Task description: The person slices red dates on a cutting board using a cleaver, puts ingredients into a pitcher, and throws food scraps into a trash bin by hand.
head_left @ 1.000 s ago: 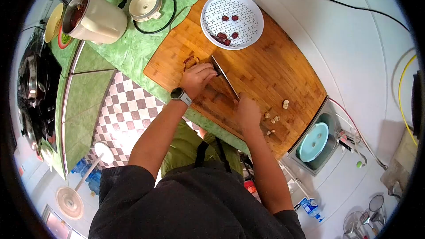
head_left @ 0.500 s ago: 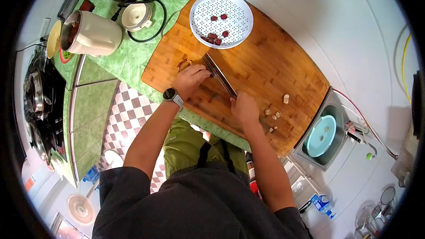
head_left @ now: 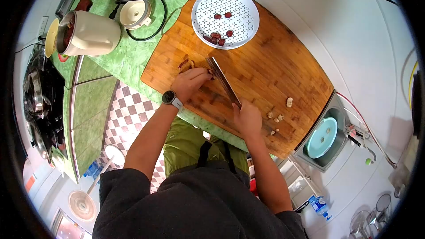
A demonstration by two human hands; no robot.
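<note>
My right hand (head_left: 248, 118) is wrapped round the handle of a kitchen knife (head_left: 225, 81), its broad blade slanting away from me over the wooden cutting board (head_left: 261, 77). To the left of the blade, my left hand (head_left: 190, 83) rests on the board with its fingers bent together. At its fingertips shows a bit of a dark red date (head_left: 211, 74), mostly hidden. Cut date pieces (head_left: 183, 65) lie just beyond that hand. Farther back, a white perforated tray (head_left: 245, 6) holds several whole red dates (head_left: 215, 35). The blade stands slightly apart from my left fingertips.
Small pale pieces (head_left: 279, 118) lie at the board's right side. Beyond them is a sink with a turquoise basin (head_left: 322, 137). On the green counter at left stand a cream jug (head_left: 95, 33) and its lid (head_left: 135, 14), with a black cord (head_left: 164, 11) looping around.
My right hand and the knife have shifted slightly right and towards me, widening the gap to my left fingertips. My left hand stays nearly in place. The whole view has shifted a little.
</note>
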